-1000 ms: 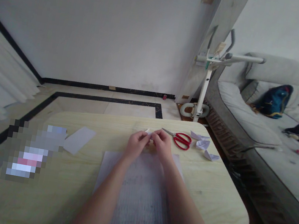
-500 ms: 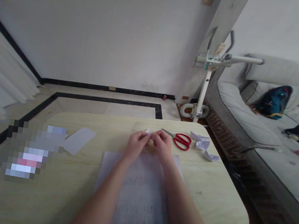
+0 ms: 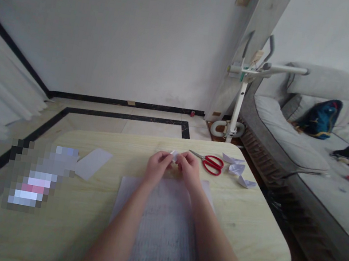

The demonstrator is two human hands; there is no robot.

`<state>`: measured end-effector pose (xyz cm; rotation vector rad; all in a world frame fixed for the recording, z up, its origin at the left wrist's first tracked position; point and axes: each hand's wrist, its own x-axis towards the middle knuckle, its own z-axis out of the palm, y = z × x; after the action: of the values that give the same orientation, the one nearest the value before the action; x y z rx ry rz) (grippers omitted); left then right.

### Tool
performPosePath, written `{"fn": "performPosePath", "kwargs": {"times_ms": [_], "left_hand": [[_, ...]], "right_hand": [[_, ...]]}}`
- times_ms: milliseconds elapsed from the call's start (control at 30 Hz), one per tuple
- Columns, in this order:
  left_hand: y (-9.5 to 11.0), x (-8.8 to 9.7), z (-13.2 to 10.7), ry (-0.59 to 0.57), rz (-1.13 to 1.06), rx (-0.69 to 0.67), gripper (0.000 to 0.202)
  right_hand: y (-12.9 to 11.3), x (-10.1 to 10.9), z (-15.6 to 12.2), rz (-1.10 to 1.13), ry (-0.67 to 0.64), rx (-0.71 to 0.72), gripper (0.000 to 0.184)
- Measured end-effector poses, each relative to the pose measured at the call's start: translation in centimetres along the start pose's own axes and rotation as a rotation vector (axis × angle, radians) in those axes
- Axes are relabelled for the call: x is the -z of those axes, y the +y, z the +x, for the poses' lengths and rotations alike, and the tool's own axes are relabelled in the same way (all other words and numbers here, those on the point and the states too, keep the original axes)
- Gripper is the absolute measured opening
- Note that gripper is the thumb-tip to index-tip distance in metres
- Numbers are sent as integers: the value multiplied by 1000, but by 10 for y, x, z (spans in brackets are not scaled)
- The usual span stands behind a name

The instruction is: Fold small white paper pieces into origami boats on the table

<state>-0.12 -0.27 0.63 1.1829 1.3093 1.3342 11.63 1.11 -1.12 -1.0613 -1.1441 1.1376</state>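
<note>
Between my fingertips is a small folded piece of white paper (image 3: 174,155), partly hidden by the fingers. My left hand (image 3: 157,165) pinches its left side, and my right hand (image 3: 189,169) pinches its right side. Both hands are above the far part of the table, just beyond a large printed sheet (image 3: 166,232) that lies under my forearms. Red-handled scissors (image 3: 211,164) lie to the right of my right hand, blades pointing left. Right of them are several folded white paper pieces (image 3: 236,169).
A blank white paper (image 3: 93,163) lies left on the wooden table (image 3: 245,228), beside a blurred-out patch (image 3: 35,182). White exercise equipment (image 3: 239,97) stands beyond the far right corner. A grey sofa (image 3: 297,143) with a dark blue bag (image 3: 321,118) is at the right.
My left hand has shifted slightly left, away from the right one, and more of the small white paper shows between the fingers. The scissors and other papers stay in place.
</note>
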Motion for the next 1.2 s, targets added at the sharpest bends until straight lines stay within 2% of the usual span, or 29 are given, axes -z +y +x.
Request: {"fn": "performPosePath", "kwargs": {"times_ms": [200, 367, 533, 667, 900, 1000, 1200], "left_hand": [[-4, 2, 3, 56, -19, -10, 18], [-10, 3, 6, 43, -23, -26, 19], [-9, 4, 5, 7, 7, -51, 22], [-7, 5, 4, 25, -8, -70, 23], [-6, 5, 3, -40, -25, -60, 26], [-6, 6, 3, -26, 1, -78, 25], [-5, 5, 3, -7, 84, -119, 27]], "right_hand": [[-5, -4, -6, -108, -120, -13, 18], [-5, -6, -8, -150, -243, -6, 23], [-4, -4, -6, -147, -244, 14, 24], [-5, -4, -6, -106, -283, 13, 25], [-4, -2, -4, -132, -181, 42, 32], [-1, -2, -4, -179, -132, 53, 32], [2, -2, -1, -99, -55, 43, 25]]}}
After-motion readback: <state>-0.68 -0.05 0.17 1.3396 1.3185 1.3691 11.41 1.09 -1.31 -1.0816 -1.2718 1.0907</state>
